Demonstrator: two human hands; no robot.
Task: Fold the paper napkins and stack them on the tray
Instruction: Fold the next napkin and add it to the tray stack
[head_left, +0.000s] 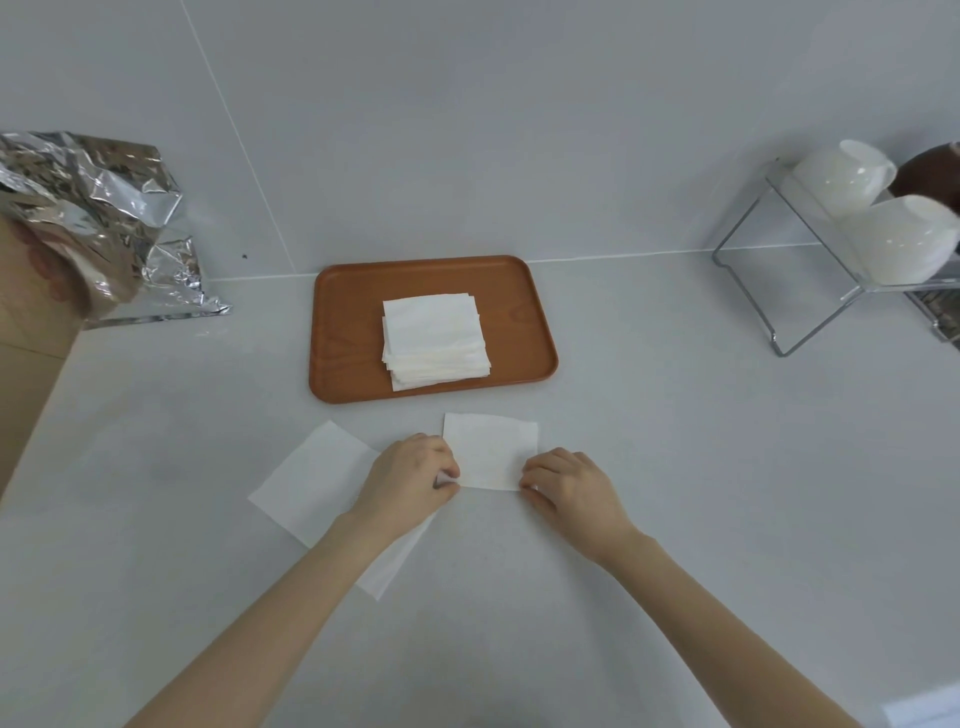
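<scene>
A folded white napkin (491, 449) lies on the counter just in front of the brown tray (519, 291). My left hand (410, 480) pinches its near left corner and my right hand (569, 488) pinches its near right corner. A stack of several folded napkins (434, 338) sits in the middle of the tray. An unfolded napkin (317, 480) lies flat on the counter to the left, partly under my left forearm.
Crumpled silver foil packaging (109, 218) and a cardboard box (26, 364) stand at the far left. A clear rack (810, 291) holding white cups (904, 239) stands at the far right against the wall.
</scene>
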